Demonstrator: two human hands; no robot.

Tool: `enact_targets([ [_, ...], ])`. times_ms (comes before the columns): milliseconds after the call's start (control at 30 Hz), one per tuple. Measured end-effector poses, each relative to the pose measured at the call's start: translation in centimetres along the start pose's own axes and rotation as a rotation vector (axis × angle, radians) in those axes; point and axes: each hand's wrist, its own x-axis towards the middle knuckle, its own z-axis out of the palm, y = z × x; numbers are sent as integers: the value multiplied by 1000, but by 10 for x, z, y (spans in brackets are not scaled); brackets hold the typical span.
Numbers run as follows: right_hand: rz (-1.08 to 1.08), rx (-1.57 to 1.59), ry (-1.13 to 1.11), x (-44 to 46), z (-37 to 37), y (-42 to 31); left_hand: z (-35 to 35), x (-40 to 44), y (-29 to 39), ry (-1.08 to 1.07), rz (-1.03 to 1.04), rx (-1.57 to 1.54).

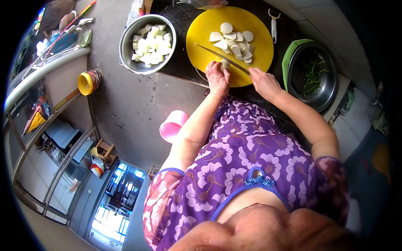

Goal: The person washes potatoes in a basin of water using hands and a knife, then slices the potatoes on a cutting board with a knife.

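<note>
A round yellow cutting board (205,33) lies on the dark counter, with a pile of white slices (236,44) on its far part. My left hand (218,78) is at the board's near edge, its fingers closed on a pale vegetable piece (224,64). My right hand (264,83) is wrapped round the handle of a knife (222,55). The blade slants across the board, between the pale piece and the slices, close to my left fingertips.
A metal bowl (122,48) of pale cubes stands left of the board. To the right are a peeler (274,28) and a dark bowl (328,94) with green peppers, beside a green rim (286,62). Pink (171,129) and yellow (85,83) buckets stand lower left.
</note>
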Motion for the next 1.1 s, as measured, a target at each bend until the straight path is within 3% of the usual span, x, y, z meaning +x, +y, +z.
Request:
enact_targets([
  [267, -76, -38, 18, 66, 42, 12, 6, -1, 0, -27, -39, -6],
  [500, -46, -90, -61, 0, -5, 6, 9, -3, 5, -16, -11, 53],
  [833, -95, -55, 9, 66, 32, 12, 12, 2, 11, -15, -19, 30],
  [1100, -60, -152, -72, -6, -13, 7, 16, -2, 14, -18, -53, 74],
])
